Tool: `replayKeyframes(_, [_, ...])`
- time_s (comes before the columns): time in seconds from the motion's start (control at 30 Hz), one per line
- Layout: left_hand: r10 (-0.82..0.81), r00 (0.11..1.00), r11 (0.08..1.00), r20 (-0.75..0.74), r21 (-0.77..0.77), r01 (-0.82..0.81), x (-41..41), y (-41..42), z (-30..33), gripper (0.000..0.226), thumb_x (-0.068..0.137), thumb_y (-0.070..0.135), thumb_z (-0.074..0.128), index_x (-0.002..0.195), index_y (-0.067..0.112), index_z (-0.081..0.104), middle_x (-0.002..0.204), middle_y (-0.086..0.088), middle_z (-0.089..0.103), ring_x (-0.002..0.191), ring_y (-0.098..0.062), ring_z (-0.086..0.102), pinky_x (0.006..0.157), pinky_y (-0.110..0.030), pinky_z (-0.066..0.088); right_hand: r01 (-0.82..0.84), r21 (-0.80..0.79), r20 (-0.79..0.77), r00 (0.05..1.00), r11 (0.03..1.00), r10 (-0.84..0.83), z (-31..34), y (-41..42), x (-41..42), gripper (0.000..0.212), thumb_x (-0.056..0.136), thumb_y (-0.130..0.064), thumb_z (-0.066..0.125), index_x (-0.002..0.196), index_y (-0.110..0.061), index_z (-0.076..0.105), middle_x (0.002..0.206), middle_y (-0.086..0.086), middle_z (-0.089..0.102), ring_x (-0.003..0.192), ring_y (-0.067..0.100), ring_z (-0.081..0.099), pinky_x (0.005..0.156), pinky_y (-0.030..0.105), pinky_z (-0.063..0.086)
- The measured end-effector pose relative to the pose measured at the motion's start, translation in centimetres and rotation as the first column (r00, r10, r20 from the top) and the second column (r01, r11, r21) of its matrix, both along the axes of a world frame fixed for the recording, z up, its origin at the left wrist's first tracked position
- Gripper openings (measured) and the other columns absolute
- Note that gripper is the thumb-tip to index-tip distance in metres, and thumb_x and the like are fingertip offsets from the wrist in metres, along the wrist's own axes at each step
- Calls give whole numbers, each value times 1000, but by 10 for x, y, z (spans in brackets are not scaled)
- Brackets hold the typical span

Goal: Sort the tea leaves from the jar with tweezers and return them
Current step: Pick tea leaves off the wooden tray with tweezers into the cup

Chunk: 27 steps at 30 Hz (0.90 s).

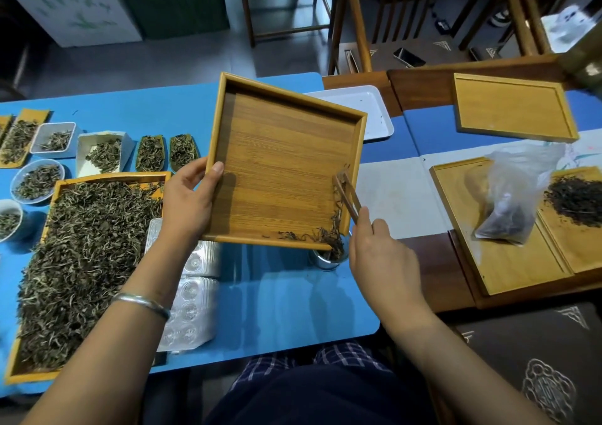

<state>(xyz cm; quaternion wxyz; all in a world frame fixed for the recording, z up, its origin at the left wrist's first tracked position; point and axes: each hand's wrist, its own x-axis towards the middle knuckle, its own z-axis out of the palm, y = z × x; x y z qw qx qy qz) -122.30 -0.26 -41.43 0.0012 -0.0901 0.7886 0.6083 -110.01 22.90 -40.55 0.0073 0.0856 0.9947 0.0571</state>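
Tweezers [347,197] in right hand's [379,258] pinch, tips up-left; left hand [190,196] gripping tilted tray [280,164].

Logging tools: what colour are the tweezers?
Brown, wood-like tweezers, held in the right hand; head view.

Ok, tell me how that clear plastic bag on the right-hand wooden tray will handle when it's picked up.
The plastic bag is thin and crumpled, so probably floppy. Its dark contents sit at the bottom, so it would likely sag there. It looks light.
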Motion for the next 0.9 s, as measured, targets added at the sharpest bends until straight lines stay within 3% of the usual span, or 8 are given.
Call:
replayKeyframes(0.13, [1,1000,1000,4,4,-1,1,0,0,16,96,25,60,111,23,66,101,7,71,92,-3,66,87,-26,54,-17,6,17,1000,1000,16,-6,0,15,56,61,-9,86,113,1,67,67,8,61,28,17,44,31,18,20])
replayKeyframes(0.37, [-20,1000,1000,12,-10,21,5,3,8,22,98,26,58,115,16,66,111,-8,70,104,-21,67,94,-40,54,-21,-45,40,999,999,23,-7,-4,31,60,50,-7,90,107,1,71,67,9,65,26,20,46,26,20,28])
replayKeyframes(0.43, [-21,1000,1000,5,-19,21,5,4,9,20,98,26,57,114,18,65,109,-7,70,101,-18,67,93,-38,54,-12,-78,18,1000,997,13,-1,-4,32,53,55,-10,89,104,1,71,64,9,64,26,22,47,27,19,27])
replayKeyframes(0.57, [-26,999,999,-35,-23,25,6,4,8,21,98,23,58,115,16,65,103,-3,69,82,6,65,83,-22,55,11,-99,-53,998,995,-16,14,-1,22,36,76,-14,76,109,-1,67,63,8,58,32,25,50,35,20,21])
replayKeyframes(0.77, [-38,998,999,-45,-3,38,6,0,6,23,96,24,61,116,14,67,107,-5,70,94,-9,65,90,-31,53,37,-59,4,999,998,-37,18,0,-3,28,95,-13,48,121,-5,53,87,7,61,60,27,65,44,27,28])
replayKeyframes(0.9, [-43,998,999,-53,4,43,7,1,7,25,96,24,61,118,13,67,108,-5,70,94,-8,66,91,-31,54,43,32,47,998,999,-45,20,-7,5,23,84,-14,66,106,-6,65,69,2,60,44,20,60,39,22,23])
